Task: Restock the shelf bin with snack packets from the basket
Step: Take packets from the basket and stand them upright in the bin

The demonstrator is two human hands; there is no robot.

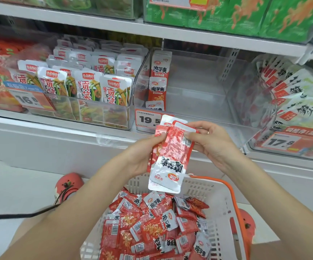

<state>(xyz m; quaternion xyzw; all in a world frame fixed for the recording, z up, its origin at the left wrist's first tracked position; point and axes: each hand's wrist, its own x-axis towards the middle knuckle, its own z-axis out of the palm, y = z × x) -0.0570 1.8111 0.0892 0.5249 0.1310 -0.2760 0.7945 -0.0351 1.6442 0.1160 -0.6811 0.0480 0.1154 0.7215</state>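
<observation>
Red packets pinched by both hands; packet count unclear, overlapping.

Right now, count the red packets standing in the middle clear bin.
3 show, in a row along the bin's left wall: a back packet, a middle packet, and a front packet behind the price tag. More may be hidden behind them.

Both forearms are bare, no sleeves showing. A thin ring sits on a finger of the right hand. Red-orange shoes with small dark decorations.
</observation>
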